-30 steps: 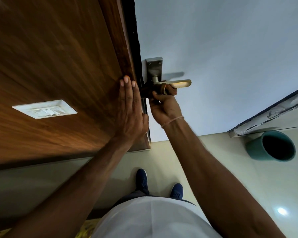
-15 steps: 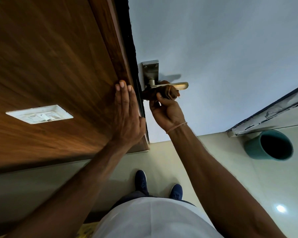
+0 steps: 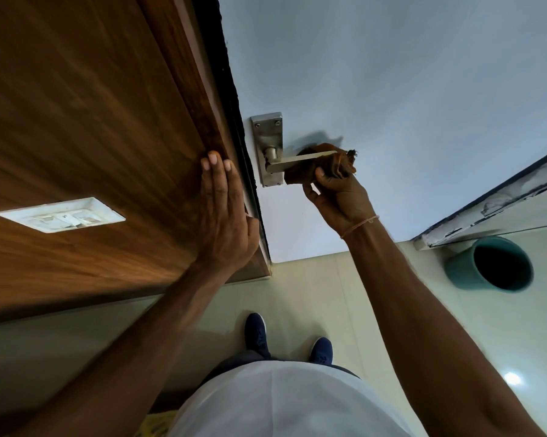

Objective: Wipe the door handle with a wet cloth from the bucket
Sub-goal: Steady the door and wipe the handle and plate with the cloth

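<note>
The wiping step is in hand. The right hand (image 3: 340, 197) has its fingers (image 3: 321, 173) closed on the brown cloth (image 3: 319, 167), which wraps the outer end of the door handle (image 3: 297, 160). The left hand (image 3: 224, 212) lies flat and open, holding nothing, on the wooden door frame (image 3: 108, 121) beside the handle. The teal bucket (image 3: 489, 263) stands well apart from the handle. Next, I judge, the cloth should slide back toward the handle's base plate (image 3: 267, 134).

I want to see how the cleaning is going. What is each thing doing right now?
Silver metal lever handle: far end wrapped in cloth.
Brown cloth: bunched, gripped by right hand.
Left hand: flat on wooden panel.
Teal bucket: on floor, untouched.
</note>
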`<action>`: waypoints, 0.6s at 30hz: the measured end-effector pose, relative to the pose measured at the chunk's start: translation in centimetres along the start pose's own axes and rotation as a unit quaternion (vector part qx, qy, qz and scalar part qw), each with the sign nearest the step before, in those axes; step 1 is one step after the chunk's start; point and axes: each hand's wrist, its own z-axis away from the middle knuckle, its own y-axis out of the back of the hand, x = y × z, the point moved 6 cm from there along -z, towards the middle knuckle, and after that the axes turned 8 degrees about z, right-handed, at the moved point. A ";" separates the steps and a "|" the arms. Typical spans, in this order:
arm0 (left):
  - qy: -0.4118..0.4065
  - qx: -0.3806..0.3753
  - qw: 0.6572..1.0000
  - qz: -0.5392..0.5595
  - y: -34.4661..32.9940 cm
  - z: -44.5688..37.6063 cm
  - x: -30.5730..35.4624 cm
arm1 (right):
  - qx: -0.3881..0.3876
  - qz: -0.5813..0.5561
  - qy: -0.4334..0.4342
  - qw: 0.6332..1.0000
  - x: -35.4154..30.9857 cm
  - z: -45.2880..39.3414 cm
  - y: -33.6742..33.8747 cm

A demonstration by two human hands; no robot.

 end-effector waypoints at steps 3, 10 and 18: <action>-0.004 0.001 1.000 0.005 0.1 0.0 0.0 | 0.013 0.094 0.030 0.995 -1.7 0.4 0.5; -0.003 0.011 1.000 0.021 0.0 -0.2 0.4 | 0.087 0.366 0.147 0.915 -5.4 1.6 0.0; 0.003 0.007 1.000 0.008 -0.3 -0.3 0.6 | 0.159 0.645 0.287 0.690 -6.5 2.4 -3.0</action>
